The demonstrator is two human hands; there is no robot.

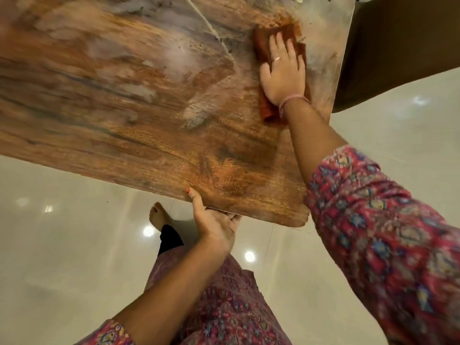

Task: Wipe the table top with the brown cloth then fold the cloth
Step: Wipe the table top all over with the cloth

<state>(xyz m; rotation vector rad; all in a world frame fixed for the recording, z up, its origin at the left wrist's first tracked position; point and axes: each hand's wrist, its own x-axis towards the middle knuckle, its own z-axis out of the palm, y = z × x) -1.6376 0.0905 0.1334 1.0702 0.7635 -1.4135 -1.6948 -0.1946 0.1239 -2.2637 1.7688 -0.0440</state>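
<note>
The wooden table top (129, 100) fills the upper part of the view, streaked with pale smears. A folded brown cloth (263, 43) lies near the table's right edge. My right hand (283, 70) presses flat on the cloth with fingers spread, covering its middle. My left hand (214, 220) grips the near edge of the table, thumb on top and fingers underneath.
A thin pale string (211, 28) runs diagonally across the table's far part. A dark brown piece of furniture (403, 46) stands just beyond the right table edge. Glossy beige floor tiles (62, 245) lie below, with my bare foot (158, 216) near the table.
</note>
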